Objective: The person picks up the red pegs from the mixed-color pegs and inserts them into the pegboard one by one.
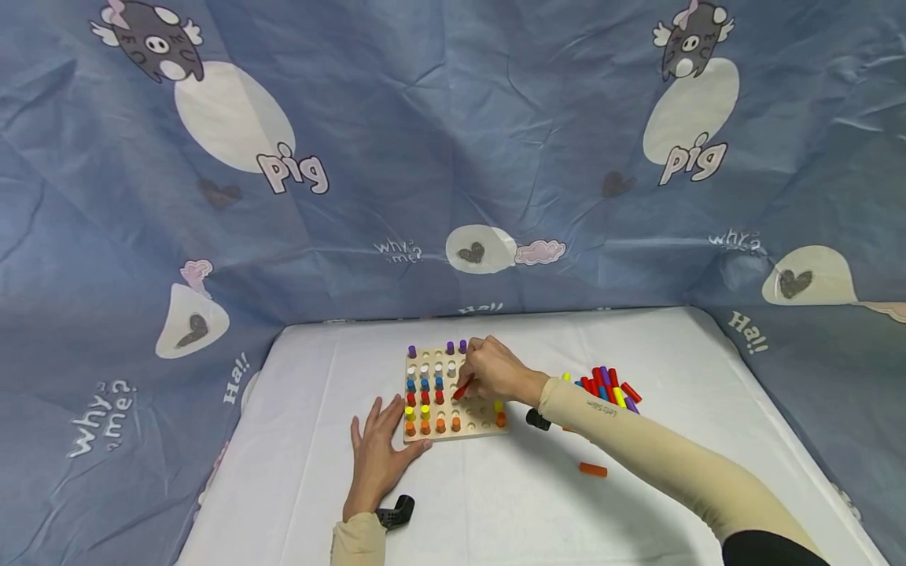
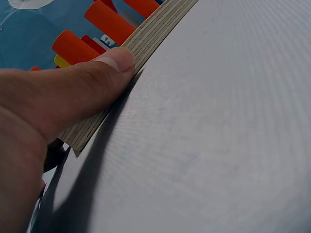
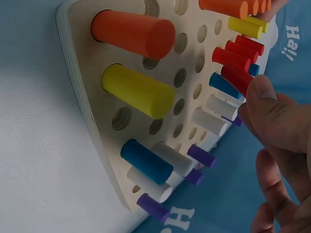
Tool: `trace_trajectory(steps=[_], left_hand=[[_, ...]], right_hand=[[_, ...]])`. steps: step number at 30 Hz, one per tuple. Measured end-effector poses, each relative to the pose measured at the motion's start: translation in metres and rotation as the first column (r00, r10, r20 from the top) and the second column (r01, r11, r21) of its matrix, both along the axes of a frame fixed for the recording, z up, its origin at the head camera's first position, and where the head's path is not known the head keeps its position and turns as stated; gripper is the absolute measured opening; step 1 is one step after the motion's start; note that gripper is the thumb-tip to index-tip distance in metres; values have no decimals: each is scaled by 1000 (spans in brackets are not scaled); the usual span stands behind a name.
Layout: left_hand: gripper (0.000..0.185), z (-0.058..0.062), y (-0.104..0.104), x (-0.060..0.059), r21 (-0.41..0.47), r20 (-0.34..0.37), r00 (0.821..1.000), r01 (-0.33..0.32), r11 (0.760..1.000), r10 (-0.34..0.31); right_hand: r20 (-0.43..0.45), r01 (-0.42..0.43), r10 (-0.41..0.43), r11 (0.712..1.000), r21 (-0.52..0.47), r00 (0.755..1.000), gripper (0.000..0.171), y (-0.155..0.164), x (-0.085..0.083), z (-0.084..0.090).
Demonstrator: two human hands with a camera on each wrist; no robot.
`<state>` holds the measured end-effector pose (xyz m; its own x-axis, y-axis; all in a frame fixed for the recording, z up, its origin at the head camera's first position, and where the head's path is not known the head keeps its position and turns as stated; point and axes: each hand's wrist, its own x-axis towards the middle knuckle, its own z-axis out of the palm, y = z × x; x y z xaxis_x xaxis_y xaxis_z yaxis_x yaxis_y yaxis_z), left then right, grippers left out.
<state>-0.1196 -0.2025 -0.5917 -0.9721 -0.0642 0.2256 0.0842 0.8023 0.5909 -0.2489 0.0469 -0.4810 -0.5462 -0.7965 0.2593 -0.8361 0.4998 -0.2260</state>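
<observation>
My flat, open left hand [image 1: 378,456] steadies the wooden pegboard [image 1: 488,428] at frame centre while my right hand [image 1: 495,371] pinches a red peg [image 1: 462,390], best lowered upright into its hole.

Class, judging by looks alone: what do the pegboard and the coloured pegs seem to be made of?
Pegboard: probably plywood, since its edge shows stacked pale layers; unpainted matt face. Pegs, like the yellow one: smooth, evenly coloured cylinders, perhaps painted wood or plastic; the look leaves it open.

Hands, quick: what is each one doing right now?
Left hand: open, flat on the table, thumb against the edge of the peg board.
Right hand: fingers pinching a red peg over the board.
</observation>
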Motion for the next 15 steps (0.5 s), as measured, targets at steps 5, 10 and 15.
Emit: trace_trajectory(steps=[5,10,15], left_hand=[[88,0,-1,1,-4,-12,1000,-4,1000,4],[88,-2,0,1,-1,-30,1000,-2,1000,2],[89,-2,1,1,0,-34,999,-3,1000,3]], right_hand=[[-7,6,-5,1000,31,1000,11,-3,-2,-7],[24,8,-9,999,36,1000,10,-3,-4,-14],[36,-3,2,999,32,999,10,-5,-6,-18]])
